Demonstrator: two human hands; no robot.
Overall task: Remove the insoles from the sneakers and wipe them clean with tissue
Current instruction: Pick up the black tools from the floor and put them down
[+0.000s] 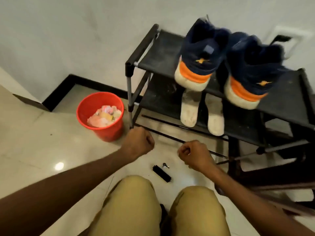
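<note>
A seated person is holding both arms out above a pale tiled floor, the left hand and the right hand hovering apart in front of khaki-clad knees, each with its fingers clenched and grasping nothing. Navy-and-orange sneakers are standing side by side on the top shelf of a black shoe rack, heels toward the camera. Two white insoles are lying on the shelf below, near each other but apart, their ends hanging past its front edge. Left of the rack, a red bin is holding crumpled tissue. A black brush and a small metal object are lying on the floor between the hands and the knees.
</note>
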